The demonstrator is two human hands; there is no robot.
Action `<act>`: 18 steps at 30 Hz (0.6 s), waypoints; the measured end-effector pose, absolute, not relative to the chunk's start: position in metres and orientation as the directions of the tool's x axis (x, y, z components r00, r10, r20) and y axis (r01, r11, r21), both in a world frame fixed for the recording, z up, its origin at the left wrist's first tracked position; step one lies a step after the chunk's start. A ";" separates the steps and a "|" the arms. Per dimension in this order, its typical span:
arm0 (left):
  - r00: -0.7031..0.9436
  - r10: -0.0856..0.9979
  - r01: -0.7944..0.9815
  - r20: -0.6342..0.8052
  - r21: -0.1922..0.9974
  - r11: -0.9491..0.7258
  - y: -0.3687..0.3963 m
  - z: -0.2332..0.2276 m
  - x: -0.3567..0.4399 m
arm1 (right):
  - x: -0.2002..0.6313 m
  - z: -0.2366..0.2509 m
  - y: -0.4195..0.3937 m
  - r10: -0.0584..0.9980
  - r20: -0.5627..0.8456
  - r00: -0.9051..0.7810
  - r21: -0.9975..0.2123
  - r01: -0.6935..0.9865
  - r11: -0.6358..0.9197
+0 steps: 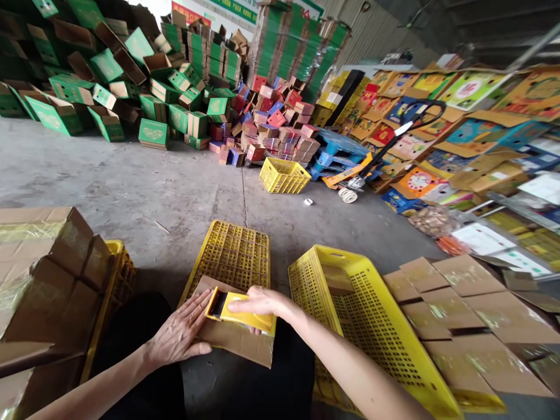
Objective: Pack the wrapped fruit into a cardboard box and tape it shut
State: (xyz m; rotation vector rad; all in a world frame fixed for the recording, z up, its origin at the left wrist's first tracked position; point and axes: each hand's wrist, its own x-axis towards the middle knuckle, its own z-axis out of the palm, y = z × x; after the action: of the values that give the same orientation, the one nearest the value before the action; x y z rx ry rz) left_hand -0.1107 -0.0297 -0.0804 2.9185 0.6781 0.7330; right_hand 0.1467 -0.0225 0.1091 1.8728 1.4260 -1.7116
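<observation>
A flat piece of brown cardboard (249, 349) lies on an upturned yellow plastic crate (238, 251) in front of me. My right hand (259, 303) is closed around a yellow tape dispenser (251, 319), which rests over the cardboard with its dark end toward the left. My left hand (186, 325) lies flat on the cardboard's left side, fingers stretched out beside the dispenser's tip. The underside of the dispenser and the tape are hidden.
Taped boxes (39, 286) stack up at left. To the right stand a long yellow crate (371, 326) and rows of flat taped cartons (472, 309). Farther off are a small yellow crate (284, 176), an orange pallet jack (350, 178), blue pallets (336, 149) and heaped green boxes (153, 133).
</observation>
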 end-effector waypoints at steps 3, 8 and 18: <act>0.803 0.416 0.391 0.427 0.149 -0.908 -0.028 -0.083 -0.114 | 0.147 0.113 -0.024 0.500 -0.851 -0.163 -0.424 0.775 -0.468; 0.818 0.411 0.385 0.402 0.148 -0.911 -0.026 -0.085 -0.116 | 0.166 0.118 -0.034 0.469 -0.871 -0.145 -0.394 0.777 -0.492; 0.831 0.404 0.374 0.383 0.154 -0.914 -0.029 -0.074 -0.115 | 0.184 0.112 -0.045 0.471 -0.876 -0.106 -0.388 0.736 -0.555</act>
State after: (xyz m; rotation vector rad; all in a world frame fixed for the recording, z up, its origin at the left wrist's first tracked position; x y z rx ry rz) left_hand -0.1145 -0.0292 -0.0744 2.9364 0.6255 0.6381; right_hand 0.1836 -0.0447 0.1118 1.9328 1.3436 -1.7193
